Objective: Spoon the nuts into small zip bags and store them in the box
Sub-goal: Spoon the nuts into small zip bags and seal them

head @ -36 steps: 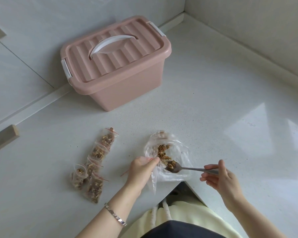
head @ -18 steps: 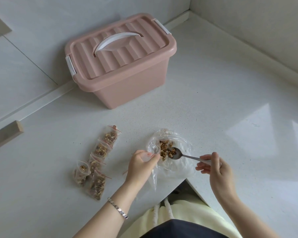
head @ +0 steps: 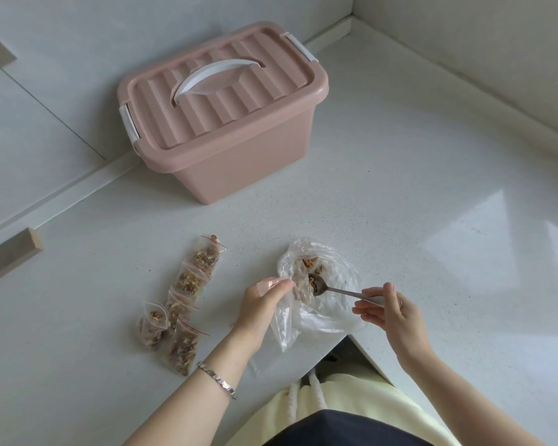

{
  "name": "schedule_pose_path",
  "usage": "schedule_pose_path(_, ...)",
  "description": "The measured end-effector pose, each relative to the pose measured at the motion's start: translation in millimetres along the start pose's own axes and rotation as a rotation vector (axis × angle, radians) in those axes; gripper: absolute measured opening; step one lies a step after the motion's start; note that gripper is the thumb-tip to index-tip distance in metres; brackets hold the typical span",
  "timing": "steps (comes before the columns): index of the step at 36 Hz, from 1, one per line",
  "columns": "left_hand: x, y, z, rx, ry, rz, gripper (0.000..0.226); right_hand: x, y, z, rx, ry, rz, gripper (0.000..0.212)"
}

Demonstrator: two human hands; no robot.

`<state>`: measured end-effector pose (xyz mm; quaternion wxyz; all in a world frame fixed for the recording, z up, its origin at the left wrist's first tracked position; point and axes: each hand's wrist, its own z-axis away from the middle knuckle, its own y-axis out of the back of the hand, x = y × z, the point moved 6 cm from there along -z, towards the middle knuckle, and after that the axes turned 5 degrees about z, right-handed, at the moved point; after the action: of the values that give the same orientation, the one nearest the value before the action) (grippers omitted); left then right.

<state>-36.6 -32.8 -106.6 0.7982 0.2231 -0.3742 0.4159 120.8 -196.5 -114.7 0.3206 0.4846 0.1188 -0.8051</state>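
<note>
Metal spoon pinched by right hand is filling zip bag, pinched by left hand, in front of pink box; sealing likely next.

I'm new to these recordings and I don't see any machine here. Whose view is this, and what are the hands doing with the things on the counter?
There is no robot. A person works with bare hands, and the one picture comes from a camera worn on the head, looking down.

The left hand pinches clear plastic, apparently the mouth of a small zip bag. The right hand holds a spoon by its handle. The bowl of the spoon carries nuts right at that bag, over a large clear bag that holds more nuts.

To the left on the white counter lie several filled zip bags. Behind them stands a pink storage box with its lid on.
</note>
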Motion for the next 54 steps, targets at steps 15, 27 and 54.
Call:
schedule_pose_path(15, -1.2, 10.8, 2.1, 0.013, -0.162, -0.33, 0.016, 18.5, 17.1, 4.7, -0.023, -0.252, -0.4, 0.046)
schedule_pose_path(27, 31.7, -1.9, 20.1, 0.133, -0.59, -0.673, 0.042, -68.2, 12.6, 22.6, -0.045, 0.104, -0.11, 0.052)
schedule_pose_path(54, 6.0, -16.6, -16.1, -0.047, -0.12, -0.47, 0.027, -35.8, 2.5, 5.4, 0.134, 0.193, 0.204, 0.03)
